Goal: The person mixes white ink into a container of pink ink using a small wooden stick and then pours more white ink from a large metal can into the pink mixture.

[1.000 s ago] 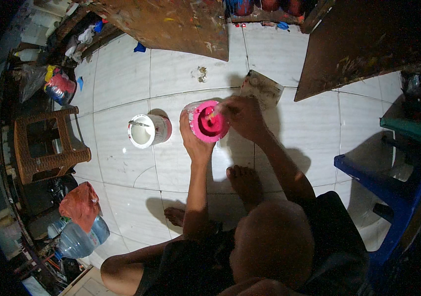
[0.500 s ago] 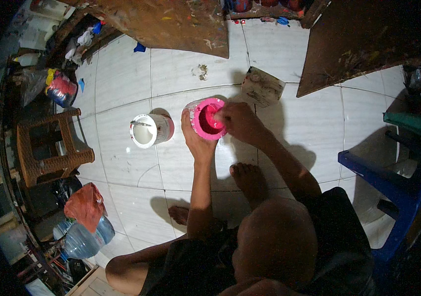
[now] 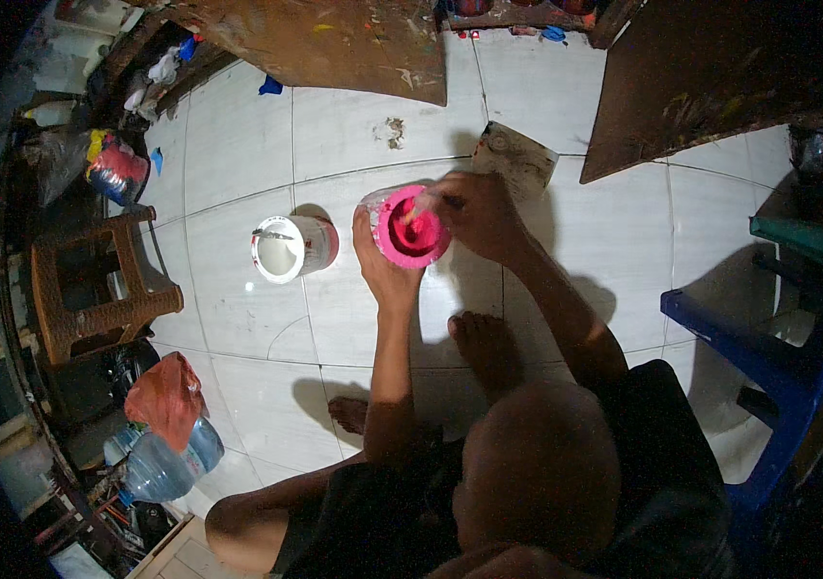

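White floor tiles (image 3: 237, 164) fill the room, with paint-smeared brown boards (image 3: 334, 39) leaning along the far side. Near the middle, a clear cup (image 3: 409, 227) holds bright pink paint, tilted toward the camera just above the floor. Just left of it stands a white bucket (image 3: 291, 249) with pale contents, a thin tool across its rim. A wicker stool (image 3: 93, 285), an orange cloth (image 3: 168, 398) and a water jug (image 3: 165, 465) sit at the left; a blue chair (image 3: 768, 357) stands at the right. The left hand (image 3: 379, 265) wraps around the cup from below, fingers closed on its wall. The right hand (image 3: 474, 214) pinches a thin stick (image 3: 418, 209) dipped into the paint.
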`<state>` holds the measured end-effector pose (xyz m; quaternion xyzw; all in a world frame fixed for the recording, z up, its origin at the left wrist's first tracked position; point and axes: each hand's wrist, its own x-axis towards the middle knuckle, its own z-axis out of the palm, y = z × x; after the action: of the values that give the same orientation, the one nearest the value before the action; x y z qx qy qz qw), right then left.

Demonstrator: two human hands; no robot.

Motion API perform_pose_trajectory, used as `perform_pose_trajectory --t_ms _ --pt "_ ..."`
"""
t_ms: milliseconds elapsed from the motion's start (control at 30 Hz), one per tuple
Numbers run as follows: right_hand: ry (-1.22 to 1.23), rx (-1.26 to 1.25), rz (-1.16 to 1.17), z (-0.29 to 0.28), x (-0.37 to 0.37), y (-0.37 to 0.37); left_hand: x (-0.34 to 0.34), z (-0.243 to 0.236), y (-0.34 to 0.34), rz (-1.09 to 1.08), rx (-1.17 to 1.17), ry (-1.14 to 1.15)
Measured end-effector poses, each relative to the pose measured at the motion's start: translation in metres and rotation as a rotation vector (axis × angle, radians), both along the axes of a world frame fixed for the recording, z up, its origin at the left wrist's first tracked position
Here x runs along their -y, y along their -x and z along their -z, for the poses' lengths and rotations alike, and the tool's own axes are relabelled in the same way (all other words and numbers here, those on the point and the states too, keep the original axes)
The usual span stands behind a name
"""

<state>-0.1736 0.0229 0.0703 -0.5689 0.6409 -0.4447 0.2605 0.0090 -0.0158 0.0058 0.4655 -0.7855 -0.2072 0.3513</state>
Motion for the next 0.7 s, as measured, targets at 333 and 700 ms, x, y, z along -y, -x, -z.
perform_pose_trajectory --t_ms 333,700 --pt "0.036 0.008 -0.057 0.007 -0.009 -0.004 -0.003 -0.002 -0.003 -0.006 0.03 -0.066" --pt "0.056 -0.023 -0.03 0.007 -0.009 -0.001 -0.004 0.002 -0.005 0.01 0.009 -0.001"
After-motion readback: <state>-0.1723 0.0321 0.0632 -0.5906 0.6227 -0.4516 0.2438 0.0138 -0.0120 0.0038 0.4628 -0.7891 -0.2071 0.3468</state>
